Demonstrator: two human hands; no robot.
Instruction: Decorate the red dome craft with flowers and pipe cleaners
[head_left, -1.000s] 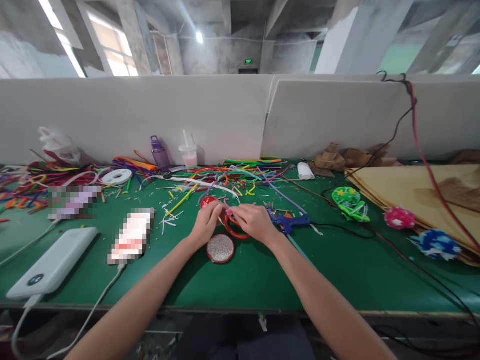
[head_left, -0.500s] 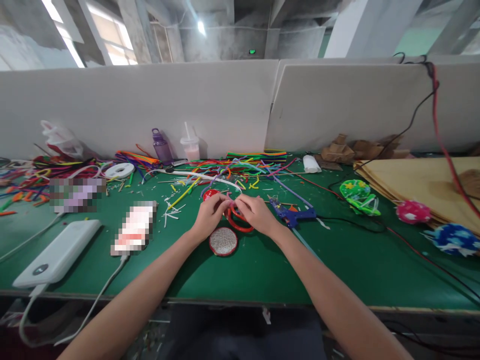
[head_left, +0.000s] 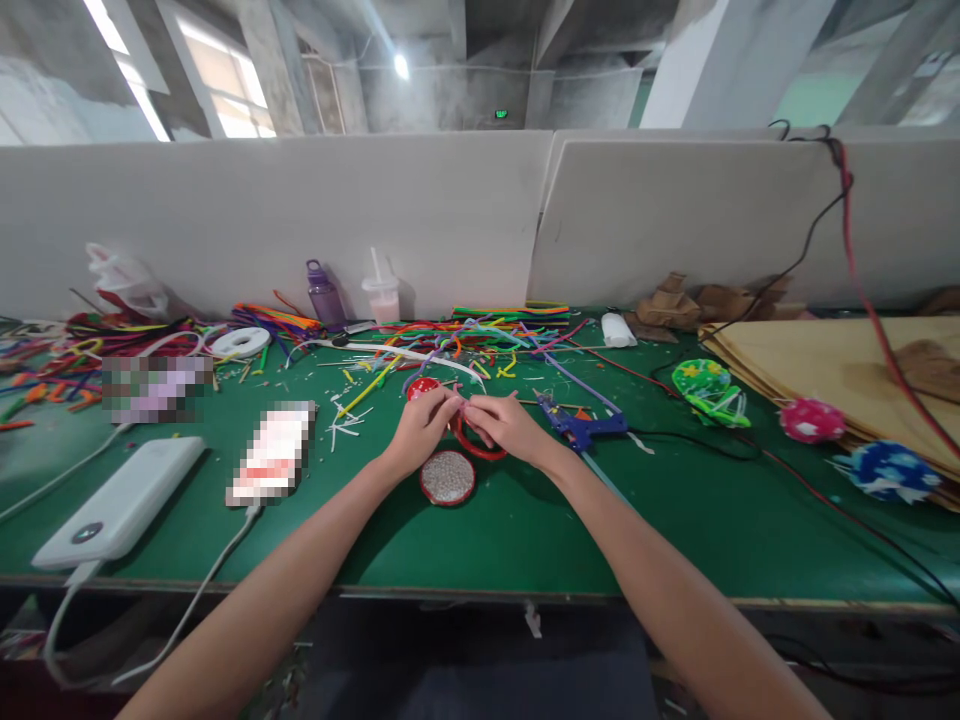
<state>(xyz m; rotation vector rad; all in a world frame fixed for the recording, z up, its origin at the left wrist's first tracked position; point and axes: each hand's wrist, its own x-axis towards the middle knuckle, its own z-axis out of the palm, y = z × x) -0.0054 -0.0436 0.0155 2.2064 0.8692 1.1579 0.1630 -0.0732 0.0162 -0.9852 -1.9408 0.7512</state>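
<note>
My left hand (head_left: 421, 428) and my right hand (head_left: 506, 428) meet at the middle of the green table (head_left: 480, 540), fingers pinched together on a red ring (head_left: 474, 447) and a thin pink strand between them. A round red lid filled with small pale beads (head_left: 447, 478) lies just in front of my left hand. A second red lid (head_left: 422, 387) sits right behind my left fingers. A blue glue gun (head_left: 581, 424) lies beside my right wrist.
Coloured pipe cleaners (head_left: 480, 340) litter the back of the table, with a purple bottle (head_left: 323, 295) and a drink cup (head_left: 382, 296). A white power bank (head_left: 120, 512) and cable lie at left. Colourful balls (head_left: 806, 420) and brown sheets (head_left: 847, 375) are at right.
Both hands stay pinched on the red ring with only small finger shifts. The view has wobbled slightly as my head moved.
</note>
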